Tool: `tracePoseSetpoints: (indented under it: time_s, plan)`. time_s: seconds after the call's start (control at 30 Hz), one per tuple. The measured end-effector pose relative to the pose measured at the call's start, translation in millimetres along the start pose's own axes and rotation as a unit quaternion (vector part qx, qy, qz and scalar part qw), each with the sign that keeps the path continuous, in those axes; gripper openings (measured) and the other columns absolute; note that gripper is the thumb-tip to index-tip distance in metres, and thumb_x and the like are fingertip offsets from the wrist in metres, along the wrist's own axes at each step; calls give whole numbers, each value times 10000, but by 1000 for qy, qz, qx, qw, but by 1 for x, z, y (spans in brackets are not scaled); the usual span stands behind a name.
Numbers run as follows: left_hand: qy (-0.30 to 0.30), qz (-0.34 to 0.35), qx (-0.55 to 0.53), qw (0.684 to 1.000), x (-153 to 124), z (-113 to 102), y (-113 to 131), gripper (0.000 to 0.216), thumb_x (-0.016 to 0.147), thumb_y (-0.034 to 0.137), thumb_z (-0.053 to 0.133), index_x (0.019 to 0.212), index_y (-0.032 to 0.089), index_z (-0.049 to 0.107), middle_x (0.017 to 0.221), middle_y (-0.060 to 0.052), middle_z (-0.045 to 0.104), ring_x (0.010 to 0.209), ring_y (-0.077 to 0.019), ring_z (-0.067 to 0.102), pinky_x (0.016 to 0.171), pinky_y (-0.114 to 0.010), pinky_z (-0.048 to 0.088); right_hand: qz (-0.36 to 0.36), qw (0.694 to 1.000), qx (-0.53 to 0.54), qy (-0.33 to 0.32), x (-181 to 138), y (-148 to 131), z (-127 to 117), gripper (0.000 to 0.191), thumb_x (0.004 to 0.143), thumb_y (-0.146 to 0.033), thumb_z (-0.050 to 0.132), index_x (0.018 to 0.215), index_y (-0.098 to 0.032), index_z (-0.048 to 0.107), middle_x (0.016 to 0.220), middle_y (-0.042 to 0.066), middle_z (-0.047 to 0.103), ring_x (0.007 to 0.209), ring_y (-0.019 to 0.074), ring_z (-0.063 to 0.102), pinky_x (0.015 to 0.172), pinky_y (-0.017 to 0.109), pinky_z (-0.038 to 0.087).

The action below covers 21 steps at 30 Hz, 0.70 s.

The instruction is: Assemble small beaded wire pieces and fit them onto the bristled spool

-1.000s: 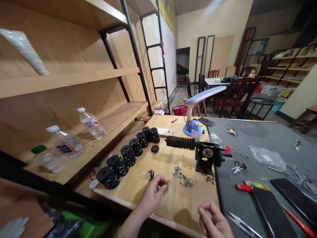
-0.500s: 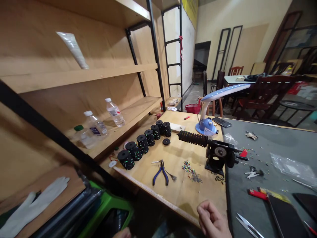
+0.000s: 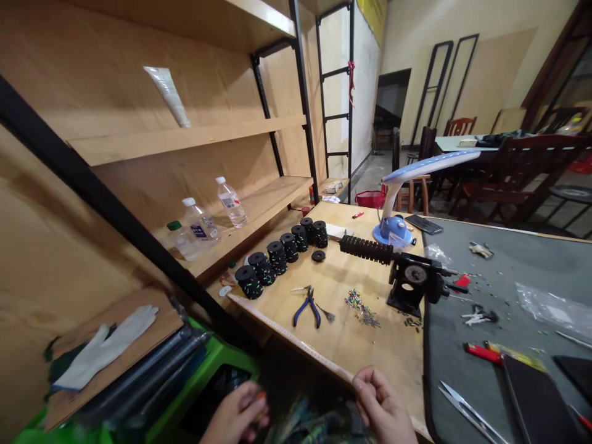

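My left hand point(image 3: 235, 414) is closed, slightly blurred, at the bottom of the view, in front of the table's edge. A small orange spot shows at its fingertips; I cannot make out what it is. My right hand point(image 3: 383, 404) is at the table's near edge with thumb and fingers pinched together; anything between them is too small to see. Beyond the hands lie blue-handled pliers point(image 3: 306, 308), a small brush point(image 3: 326, 312) and a pile of tiny coloured beads point(image 3: 356, 301). A black winding device point(image 3: 409, 280) carries a row of black discs point(image 3: 365, 249).
Several black spools point(image 3: 262, 269) with coloured bits line the table's left side. A blue lamp point(image 3: 393, 230) stands at the back. Tweezers point(image 3: 469, 410) and a red-handled cutter point(image 3: 483, 353) lie on the grey mat point(image 3: 444, 345). Bottles point(image 3: 232, 202) stand on the shelf.
My left hand has risen further into view from the bottom edge. My right hand has shifted slightly left. The camera view has turned a little to the left; the table things are unmoved.
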<state>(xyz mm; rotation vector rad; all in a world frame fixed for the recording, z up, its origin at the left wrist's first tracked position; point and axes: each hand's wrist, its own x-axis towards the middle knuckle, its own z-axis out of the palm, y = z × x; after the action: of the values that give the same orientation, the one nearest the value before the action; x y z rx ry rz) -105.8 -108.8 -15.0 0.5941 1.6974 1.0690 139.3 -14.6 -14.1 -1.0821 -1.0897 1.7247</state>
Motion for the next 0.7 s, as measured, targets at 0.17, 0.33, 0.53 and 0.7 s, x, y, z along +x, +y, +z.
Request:
tracePoseSetpoints:
  time_s: [0.17, 0.33, 0.53, 0.7]
  plan:
    - [-139, 69, -50, 987, 7, 89, 39, 420, 668, 520, 740, 738, 161, 532, 659, -30, 665, 582, -158, 656, 397, -166, 377, -20, 1000, 7, 12, -8, 1, 0, 499, 701, -672, 650, 701, -192, 510, 430, -116, 354, 384, 55, 269, 435, 195, 180]
    - [-200, 83, -59, 975, 6, 130, 38, 354, 688, 436, 745, 737, 134, 567, 621, -18, 653, 459, -93, 565, 379, -159, 355, 1, 1000, 11, 23, -13, -2, -6, 508, 664, -680, 671, 677, -195, 521, 460, -86, 444, 383, 60, 309, 410, 194, 216]
    - [-218, 100, -53, 969, 6, 136, 38, 367, 689, 453, 751, 736, 129, 585, 535, 23, 591, 447, -81, 517, 423, -176, 385, 7, 999, 1, 44, -12, -7, -1, 505, 636, -667, 696, 648, -186, 541, 470, -48, 528, 396, 73, 369, 418, 198, 260]
    - [-228, 102, -47, 967, 7, 134, 38, 363, 704, 448, 747, 756, 122, 596, 553, 21, 587, 477, -82, 517, 452, -182, 393, 14, 998, -6, 59, -7, -3, 1, 505, 636, -667, 696, 654, -184, 547, 428, -68, 499, 388, 75, 372, 419, 199, 250]
